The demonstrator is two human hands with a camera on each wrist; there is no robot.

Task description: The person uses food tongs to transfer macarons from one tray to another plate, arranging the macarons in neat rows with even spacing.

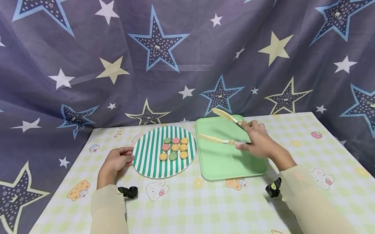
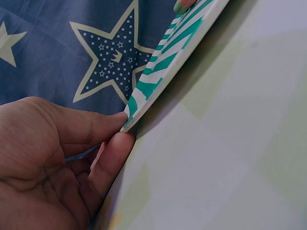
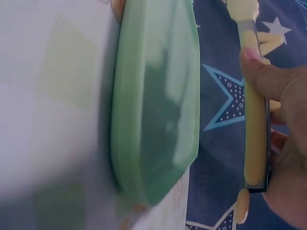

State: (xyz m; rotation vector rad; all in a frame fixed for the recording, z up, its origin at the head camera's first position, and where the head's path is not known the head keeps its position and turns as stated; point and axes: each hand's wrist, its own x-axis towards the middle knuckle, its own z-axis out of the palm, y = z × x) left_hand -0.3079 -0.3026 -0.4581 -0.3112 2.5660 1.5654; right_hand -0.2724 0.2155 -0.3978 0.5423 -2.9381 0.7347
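Note:
My left hand (image 1: 116, 162) pinches the left rim of a round plate (image 1: 147, 150) with green and white stripes; in the left wrist view the thumb (image 2: 91, 124) lies on top and a finger below. Several small macaron-like rounds (image 1: 175, 147) in yellow, pink and green sit on the plate's right half. Above a light green rectangular tray (image 1: 232, 165), my right hand (image 1: 259, 140) holds a pair of tongs (image 1: 231, 141) with cream tips. The tongs' arms are spread apart, with nothing between the tips. In the right wrist view, the thumb presses along one tong arm (image 3: 255, 134).
A pale checked cloth with cartoon prints covers the table (image 1: 196, 220). Behind it hangs a dark curtain (image 1: 184, 83) with star patterns, close to the far edge of the tray. The plate and tray stand side by side. A black wrist device (image 1: 128, 192) is on each arm.

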